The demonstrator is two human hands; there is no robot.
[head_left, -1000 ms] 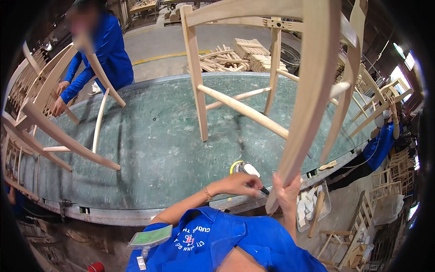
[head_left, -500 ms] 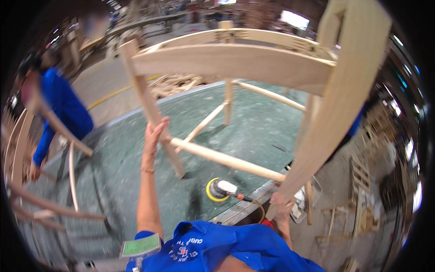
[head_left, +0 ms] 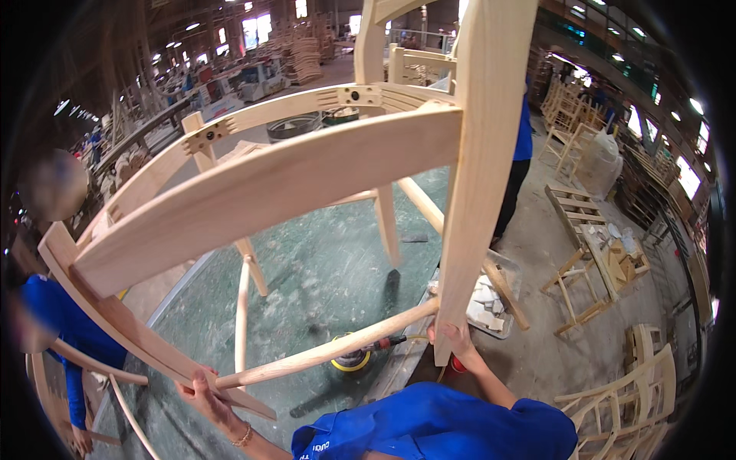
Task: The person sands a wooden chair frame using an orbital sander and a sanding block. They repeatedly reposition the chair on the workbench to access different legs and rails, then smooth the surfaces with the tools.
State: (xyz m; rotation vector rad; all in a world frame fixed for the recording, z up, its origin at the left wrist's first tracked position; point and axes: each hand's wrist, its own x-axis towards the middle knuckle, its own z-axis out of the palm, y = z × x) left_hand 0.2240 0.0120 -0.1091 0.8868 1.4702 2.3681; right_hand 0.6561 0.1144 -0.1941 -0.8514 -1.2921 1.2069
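An unfinished wooden chair frame (head_left: 268,203) fills the middle of the view, tilted over a green-topped table (head_left: 322,261). My left hand (head_left: 205,395) is wrapped round its near left leg, beside the end of a round stretcher (head_left: 330,349). With my right hand (head_left: 454,337) I grip the lower end of the thick near right leg (head_left: 483,153), just outside the stretcher's other end. Behind the stretcher a yellow-rimmed orbital sander (head_left: 351,360) lies on the table, partly hidden. Dark screw heads show in the frame's corner blocks (head_left: 359,95).
At the left a person in blue (head_left: 73,322) works near curved wooden pieces. Another person (head_left: 521,161) stands behind the right leg, mostly hidden. A tray of whitish pieces (head_left: 487,303) sits off the table's right edge. Chair parts (head_left: 629,399) and a pallet (head_left: 575,211) lie farther right.
The chair frame has turned and tilted, its left side coming down and nearer to me. My left hand has moved down with that leg. My right hand keeps its grip. The view has swung too.
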